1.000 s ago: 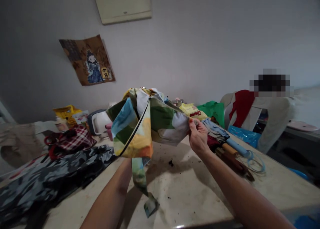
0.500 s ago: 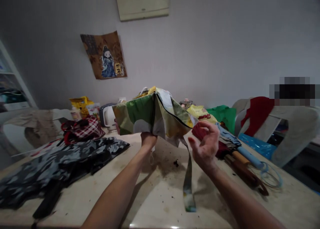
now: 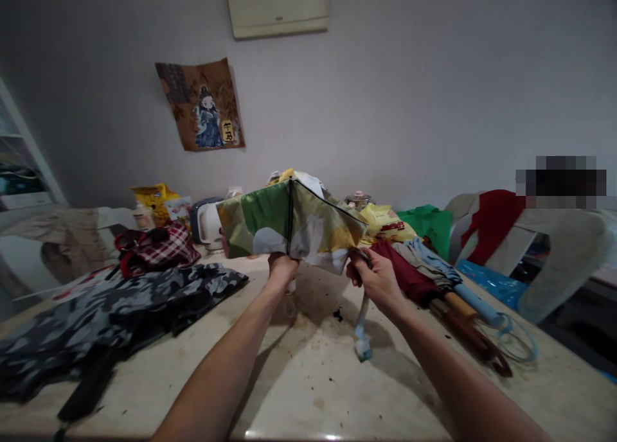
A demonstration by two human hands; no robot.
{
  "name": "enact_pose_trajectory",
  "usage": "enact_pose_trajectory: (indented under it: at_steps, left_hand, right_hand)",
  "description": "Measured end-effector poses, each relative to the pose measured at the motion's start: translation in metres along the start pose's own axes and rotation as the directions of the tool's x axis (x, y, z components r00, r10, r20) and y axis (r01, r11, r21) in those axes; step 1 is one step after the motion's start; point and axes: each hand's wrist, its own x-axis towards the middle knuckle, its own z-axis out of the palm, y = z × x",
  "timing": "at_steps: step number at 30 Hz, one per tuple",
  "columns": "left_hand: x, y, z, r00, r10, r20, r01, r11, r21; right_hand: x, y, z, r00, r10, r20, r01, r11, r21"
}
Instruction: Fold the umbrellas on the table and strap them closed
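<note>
A partly folded umbrella (image 3: 270,220), patterned in green, white and yellow with dark piping, is held up over the middle of the table. My left hand (image 3: 283,266) is closed around it from below, its fingers mostly hidden under the fabric. A thin loop of cord dangles beneath that hand. At the canopy's lower right corner, my right hand (image 3: 373,272) pinches the umbrella's fabric strap (image 3: 361,326), whose loose end hangs toward the tabletop.
Folded umbrellas, including a maroon one (image 3: 407,272), lie to the right. A grey camouflage umbrella (image 3: 144,307) and a plaid bundle (image 3: 168,246) are at left. Bags and a green bag (image 3: 427,227) line the back of the table (image 3: 308,390). Dark crumbs dot its surface. A person is at far right.
My right hand has moved left and down from beside the canopy's corner, its fingers closing on the strap. The strap's end has risen. My left hand keeps its hold.
</note>
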Motion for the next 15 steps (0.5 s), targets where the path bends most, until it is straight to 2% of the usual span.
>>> enact_pose_trajectory:
  at_steps: [4,6,10,15]
  left_hand:
    - [0.001,-0.003,-0.002,1.0,0.002,0.02,0.0,0.992,-0.123]
    - [-0.003,0.0,-0.003,0.997,-0.012,0.072,0.027,0.977,-0.213]
    - [-0.02,0.013,-0.007,0.965,-0.001,0.263,0.116,0.899,-0.423]
    - [-0.043,0.028,-0.013,0.869,0.055,0.492,0.264,0.79,-0.554]
  right_hand:
    - [0.006,0.002,-0.019,0.992,-0.02,0.125,0.011,0.998,0.069]
    - [0.01,0.004,-0.026,0.992,0.005,0.127,-0.025,0.987,0.159]
    - [0.02,0.01,-0.035,0.994,0.109,-0.025,-0.096,0.946,0.311]
    - [0.028,0.017,-0.039,0.966,0.218,-0.141,-0.15,0.912,0.383]
